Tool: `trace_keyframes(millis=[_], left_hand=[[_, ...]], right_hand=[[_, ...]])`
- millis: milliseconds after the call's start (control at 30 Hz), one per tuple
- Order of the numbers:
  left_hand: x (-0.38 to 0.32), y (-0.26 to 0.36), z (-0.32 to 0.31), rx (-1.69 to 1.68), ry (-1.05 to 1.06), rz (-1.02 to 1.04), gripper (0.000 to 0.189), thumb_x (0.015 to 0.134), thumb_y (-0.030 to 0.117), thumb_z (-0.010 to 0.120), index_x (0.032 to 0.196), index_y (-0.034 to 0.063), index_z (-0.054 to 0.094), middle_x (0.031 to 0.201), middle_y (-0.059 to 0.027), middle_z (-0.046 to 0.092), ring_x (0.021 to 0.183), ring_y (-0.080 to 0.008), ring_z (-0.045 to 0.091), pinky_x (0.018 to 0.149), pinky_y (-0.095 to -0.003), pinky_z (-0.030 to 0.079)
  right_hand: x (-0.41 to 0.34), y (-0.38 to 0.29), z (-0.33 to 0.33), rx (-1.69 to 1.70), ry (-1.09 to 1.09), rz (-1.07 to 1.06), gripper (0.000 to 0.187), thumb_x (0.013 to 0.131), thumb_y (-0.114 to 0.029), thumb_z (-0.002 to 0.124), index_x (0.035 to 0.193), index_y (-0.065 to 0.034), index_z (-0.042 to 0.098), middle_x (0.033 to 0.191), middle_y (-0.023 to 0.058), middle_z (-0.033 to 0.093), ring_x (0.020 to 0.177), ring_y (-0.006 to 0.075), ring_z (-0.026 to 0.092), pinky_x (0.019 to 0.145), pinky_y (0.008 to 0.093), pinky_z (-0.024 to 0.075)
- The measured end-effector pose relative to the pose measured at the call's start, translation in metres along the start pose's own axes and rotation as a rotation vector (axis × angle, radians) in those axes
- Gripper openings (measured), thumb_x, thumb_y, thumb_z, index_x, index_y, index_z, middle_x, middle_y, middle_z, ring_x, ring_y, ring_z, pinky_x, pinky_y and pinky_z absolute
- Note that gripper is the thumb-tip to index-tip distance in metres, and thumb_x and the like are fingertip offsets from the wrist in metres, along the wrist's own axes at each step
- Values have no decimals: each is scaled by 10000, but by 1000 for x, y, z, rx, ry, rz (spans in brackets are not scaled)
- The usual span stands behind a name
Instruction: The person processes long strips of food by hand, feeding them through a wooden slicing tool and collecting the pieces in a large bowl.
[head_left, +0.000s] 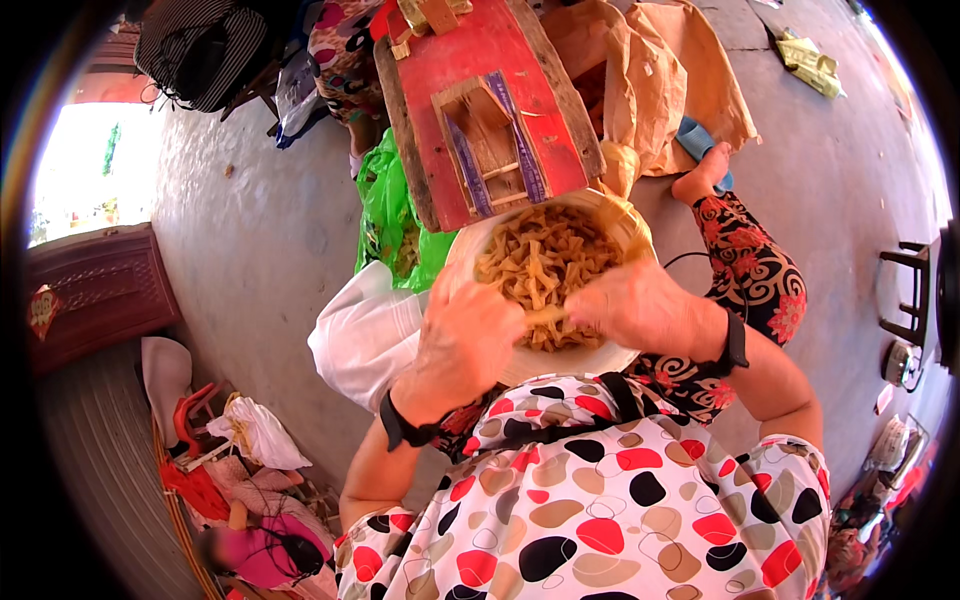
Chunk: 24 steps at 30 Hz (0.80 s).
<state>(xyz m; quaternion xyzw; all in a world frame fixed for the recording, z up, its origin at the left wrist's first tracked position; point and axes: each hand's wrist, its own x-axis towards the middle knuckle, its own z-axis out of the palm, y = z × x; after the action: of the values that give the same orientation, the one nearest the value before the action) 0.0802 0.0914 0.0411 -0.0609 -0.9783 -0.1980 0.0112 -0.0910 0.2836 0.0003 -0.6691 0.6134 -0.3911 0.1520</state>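
My left hand and my right hand face each other over a white round tub. Pinched between their fingers is a short yellowish-brown strip; blur hides its exact shape. Many similar brown folded or knotted pieces fill the tub below, though I cannot tell their material. Just beyond the tub's far rim lies a red wooden board with worn brown edges. A small wooden frame with purple strips along its sides rests on that board.
A green plastic bag stands left of the tub, near a white cloth or bag. Large brown paper sacks stand at far right of the board. Another person's patterned clothing shows behind it. A dark stool stands right.
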Motion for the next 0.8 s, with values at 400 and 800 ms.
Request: trace_keyframes(millis=[400, 800], left_hand=[[87, -97, -18, -350, 431, -409, 201, 982, 162, 548, 1053, -5, 635, 733, -85, 619, 640, -148, 625, 604, -291, 495], [26, -38, -12, -453, 509, -326, 299, 997, 242, 554, 1055, -24, 679, 1015, -142, 692, 820, -237, 671, 818, -359, 506]], right_hand=[[112, 88, -36, -374, 298, 86, 103, 838, -128, 611, 932, -88, 619, 756, 102, 640, 696, 317, 657, 580, 396, 522], [57, 52, -29, -325, 209, -18, 212, 781, -137, 648, 987, -106, 607, 820, 48, 613, 696, 246, 638, 552, 357, 515]])
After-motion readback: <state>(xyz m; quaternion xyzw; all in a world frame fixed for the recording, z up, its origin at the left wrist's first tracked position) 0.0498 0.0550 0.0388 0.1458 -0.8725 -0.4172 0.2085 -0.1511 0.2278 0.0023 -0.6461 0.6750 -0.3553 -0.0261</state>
